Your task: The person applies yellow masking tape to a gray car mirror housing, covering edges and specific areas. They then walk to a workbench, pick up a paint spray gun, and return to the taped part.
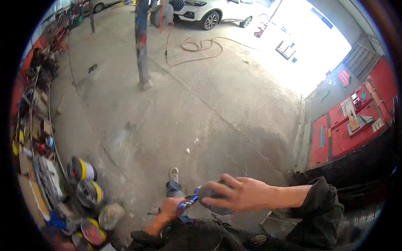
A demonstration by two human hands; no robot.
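Note:
My left hand [169, 209] is low in the middle, its fingers wrapped around a blue and black hand tool [188, 203] with pale markings. Just right of it, a dark grey rounded piece, like a disc [218, 210], sits against the tool's end. Over that piece curls my right hand [240, 193], fingers bent around its top and side. Whether the disc is fixed to the tool cannot be made out; blur and my fingers cover the joint. Both forearms wear dark sleeves. Below, one shoe [173, 173] stands on the floor.
Several round cans or spools with yellow bands [90, 193] stand at lower left beside cluttered shelving. A red cabinet [351, 121] lines the right side. Ahead are a metal post [143, 50], a hose [201, 58] looped on the concrete floor and a white car [209, 11].

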